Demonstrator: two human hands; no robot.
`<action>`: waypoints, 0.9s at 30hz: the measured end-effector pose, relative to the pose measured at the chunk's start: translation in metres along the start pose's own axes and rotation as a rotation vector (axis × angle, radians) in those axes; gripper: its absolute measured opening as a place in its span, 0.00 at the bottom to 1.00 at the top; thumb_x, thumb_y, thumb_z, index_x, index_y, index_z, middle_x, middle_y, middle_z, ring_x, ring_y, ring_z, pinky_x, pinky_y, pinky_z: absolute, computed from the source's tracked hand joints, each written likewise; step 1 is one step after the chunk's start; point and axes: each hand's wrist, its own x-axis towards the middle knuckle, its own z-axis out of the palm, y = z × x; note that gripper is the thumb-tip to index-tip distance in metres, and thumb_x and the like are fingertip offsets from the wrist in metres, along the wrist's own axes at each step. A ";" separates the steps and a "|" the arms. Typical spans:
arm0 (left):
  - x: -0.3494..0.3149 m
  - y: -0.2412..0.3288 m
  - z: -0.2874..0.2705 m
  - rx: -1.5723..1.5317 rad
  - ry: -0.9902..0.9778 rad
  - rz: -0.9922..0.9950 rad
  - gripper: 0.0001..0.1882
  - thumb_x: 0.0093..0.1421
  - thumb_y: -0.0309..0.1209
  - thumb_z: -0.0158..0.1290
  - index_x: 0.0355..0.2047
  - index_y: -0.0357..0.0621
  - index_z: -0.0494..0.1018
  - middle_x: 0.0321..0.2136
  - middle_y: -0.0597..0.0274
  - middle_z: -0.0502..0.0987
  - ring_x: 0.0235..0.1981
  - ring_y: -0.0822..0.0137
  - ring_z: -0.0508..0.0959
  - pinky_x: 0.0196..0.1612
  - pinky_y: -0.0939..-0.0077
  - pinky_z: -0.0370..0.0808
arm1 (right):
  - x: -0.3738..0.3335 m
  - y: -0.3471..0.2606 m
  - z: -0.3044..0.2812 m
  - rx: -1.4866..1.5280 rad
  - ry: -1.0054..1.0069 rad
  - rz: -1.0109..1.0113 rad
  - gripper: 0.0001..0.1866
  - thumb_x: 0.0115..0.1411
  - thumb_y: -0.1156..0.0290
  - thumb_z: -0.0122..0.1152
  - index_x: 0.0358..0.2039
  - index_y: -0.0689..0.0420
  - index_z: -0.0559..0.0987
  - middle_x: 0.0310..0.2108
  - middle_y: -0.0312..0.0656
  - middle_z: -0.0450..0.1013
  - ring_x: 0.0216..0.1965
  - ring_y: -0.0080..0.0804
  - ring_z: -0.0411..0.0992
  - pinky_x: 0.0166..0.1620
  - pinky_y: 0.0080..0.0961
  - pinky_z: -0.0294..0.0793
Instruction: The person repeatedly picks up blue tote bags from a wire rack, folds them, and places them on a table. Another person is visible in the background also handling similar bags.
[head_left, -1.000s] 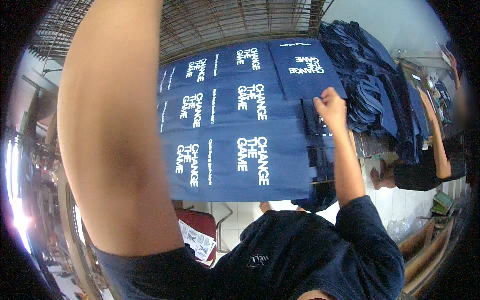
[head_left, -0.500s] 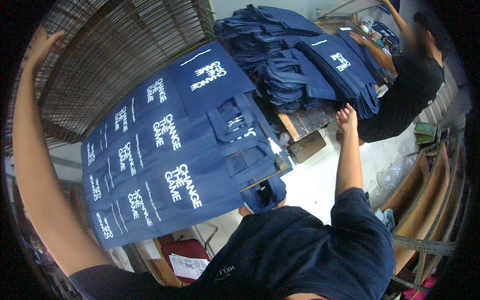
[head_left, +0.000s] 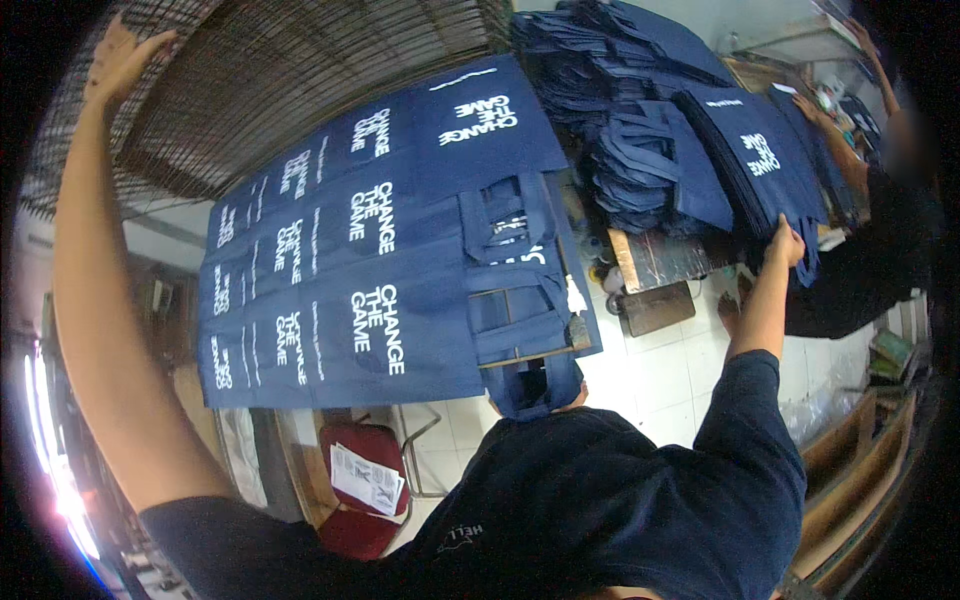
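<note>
My left hand [head_left: 122, 65], raised at the far left, has its fingers apart and nothing in them. It is beside the edge of a dark wire rack [head_left: 320, 70]; whether it touches the rack I cannot tell. On the right, my right hand [head_left: 787, 243] pinches the near edge of a navy tote bag [head_left: 735, 120] with white print, on top of a thick stack. More printed navy bags [head_left: 440, 340] lie overlapping in rows before me. Their handles [head_left: 515, 310] hang toward my body on a frame.
A heap of navy bags [head_left: 625, 130] sits on a worn table [head_left: 670, 258]. Beyond the stack, a co-worker's hand [head_left: 820, 112] reaches over bags. A red chair [head_left: 360, 525] holding papers [head_left: 365, 480] stands lower left; wooden shelves [head_left: 850, 490] are lower right.
My right hand has moved forward to the stack and closed on the bag's edge. My left hand stays raised and open. The whole view has shifted and turned.
</note>
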 end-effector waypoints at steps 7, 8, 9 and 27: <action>-0.029 0.054 -0.049 0.042 -0.040 -0.136 0.32 0.56 0.55 0.47 0.58 0.55 0.61 0.59 0.42 0.58 0.60 0.49 0.58 0.60 0.59 0.55 | 0.082 0.023 -0.002 1.110 -0.519 0.605 0.15 0.50 0.72 0.57 0.41 0.57 0.72 0.41 0.46 0.73 0.39 0.40 0.72 0.38 0.40 0.73; -0.038 0.058 -0.063 0.049 -0.081 -0.147 0.33 0.56 0.55 0.47 0.58 0.55 0.60 0.59 0.42 0.58 0.60 0.49 0.57 0.60 0.59 0.55 | 0.047 0.023 0.003 1.140 -0.508 0.624 0.15 0.51 0.70 0.57 0.41 0.58 0.72 0.41 0.44 0.73 0.39 0.40 0.71 0.38 0.35 0.73; -0.042 0.066 -0.072 0.019 -0.098 -0.177 0.34 0.55 0.55 0.47 0.58 0.55 0.60 0.59 0.43 0.58 0.60 0.49 0.57 0.60 0.58 0.54 | 0.034 0.027 -0.002 1.194 -0.483 0.665 0.14 0.51 0.70 0.58 0.40 0.58 0.73 0.39 0.43 0.73 0.37 0.39 0.71 0.38 0.35 0.73; -0.036 0.121 -0.125 -0.276 -0.135 -0.341 0.47 0.46 0.57 0.54 0.62 0.54 0.47 0.58 0.48 0.54 0.60 0.48 0.53 0.59 0.47 0.47 | -0.219 -0.198 -0.114 1.637 -0.420 0.066 0.09 0.52 0.90 0.49 0.35 0.76 0.62 0.35 0.56 0.67 0.37 0.50 0.72 0.46 0.49 0.78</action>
